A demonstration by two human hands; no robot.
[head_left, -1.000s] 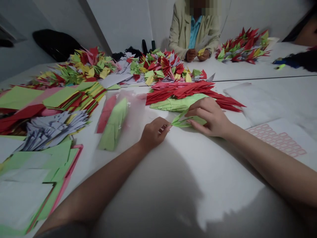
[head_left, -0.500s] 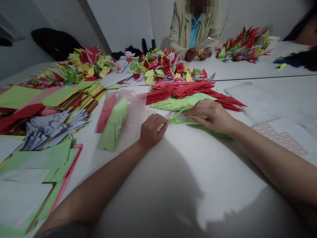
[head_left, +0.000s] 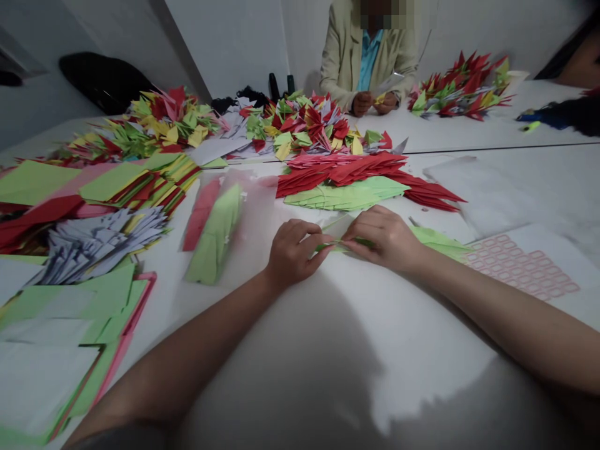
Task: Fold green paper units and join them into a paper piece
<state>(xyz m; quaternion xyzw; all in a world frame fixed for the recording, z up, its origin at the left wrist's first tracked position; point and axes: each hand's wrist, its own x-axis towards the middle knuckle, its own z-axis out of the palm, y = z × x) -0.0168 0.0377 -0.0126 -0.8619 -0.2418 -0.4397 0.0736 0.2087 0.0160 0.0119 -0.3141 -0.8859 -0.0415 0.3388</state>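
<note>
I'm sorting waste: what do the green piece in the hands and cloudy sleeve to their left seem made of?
Green piece: probably matte paper, from its thin edges, though fingers hide much.

Cloudy sleeve: probably glossy plastic film, from glints and colours showing through.

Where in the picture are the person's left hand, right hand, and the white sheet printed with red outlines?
Left hand (head_left: 294,251): head view, back of the hand.
Right hand (head_left: 385,239): head view, back of the hand.
White sheet (head_left: 525,265): head view, its printed part.

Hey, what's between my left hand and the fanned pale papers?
The head view shows a green bundle, a reddish bundle and cloudy plastic between your left hand and the fanned pale papers.
</note>
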